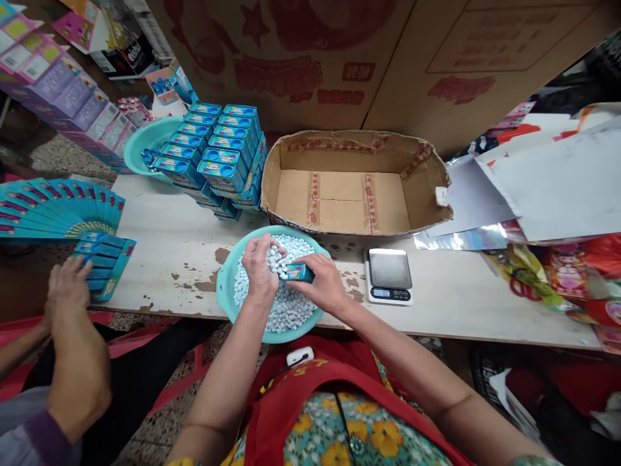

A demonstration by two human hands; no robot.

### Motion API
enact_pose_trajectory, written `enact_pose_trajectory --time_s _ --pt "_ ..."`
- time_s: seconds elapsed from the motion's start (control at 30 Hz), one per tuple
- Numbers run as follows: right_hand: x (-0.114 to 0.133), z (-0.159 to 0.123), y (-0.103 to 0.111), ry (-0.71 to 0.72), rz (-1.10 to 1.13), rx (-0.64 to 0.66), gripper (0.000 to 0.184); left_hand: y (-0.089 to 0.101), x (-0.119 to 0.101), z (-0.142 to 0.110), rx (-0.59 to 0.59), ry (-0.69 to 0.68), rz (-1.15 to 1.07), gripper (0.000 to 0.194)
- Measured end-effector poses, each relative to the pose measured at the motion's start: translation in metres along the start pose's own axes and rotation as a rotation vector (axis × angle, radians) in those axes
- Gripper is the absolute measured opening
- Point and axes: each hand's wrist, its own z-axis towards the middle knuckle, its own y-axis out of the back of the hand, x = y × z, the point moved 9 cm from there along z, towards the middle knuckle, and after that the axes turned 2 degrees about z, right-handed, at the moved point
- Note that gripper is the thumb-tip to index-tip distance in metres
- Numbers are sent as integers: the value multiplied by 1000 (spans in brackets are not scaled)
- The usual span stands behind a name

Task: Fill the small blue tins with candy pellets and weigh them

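Note:
A teal basin (224,285) full of small white candies (288,307) sits at the table's near edge. My left hand (259,268) is cupped over the candies with a few pinched in its fingers. My right hand (323,281) grips a small blue candy box (298,272) lying sideways, its mouth against my left fingers. Both hands hover inside the basin.
A digital scale (389,276) stands right of the basin. Behind it lies an open cardboard tray (354,184). Stacked blue boxes (218,155) and a second teal basin (145,142) are back left. Another person's hands (68,291) rest by flat blue cartons (104,255).

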Motion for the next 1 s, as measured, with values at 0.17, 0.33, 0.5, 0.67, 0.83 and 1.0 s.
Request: enact_pose_trajectory --time_s 0.17,0.33,0.5,0.67,0.83,1.0 --pt "-1 3 2 -7 28 -9 38 1 0 2 -1 -7 5 29" --pt "-1 3 0 -25 66 -17 37 2 -5 1 -16 -32 24 29" --pt "-3 5 1 -26 80 -20 37 0 -5 0 -13 -43 58 32" --pt "-8 6 1 -34 93 -12 38 -7 -5 -1 14 -73 116 31" --pt "-9 7 5 -42 115 -33 39 -12 -8 -4 35 -118 162 28" --pt "-6 8 9 -36 128 -50 35 -13 -9 -4 22 -135 166 25"
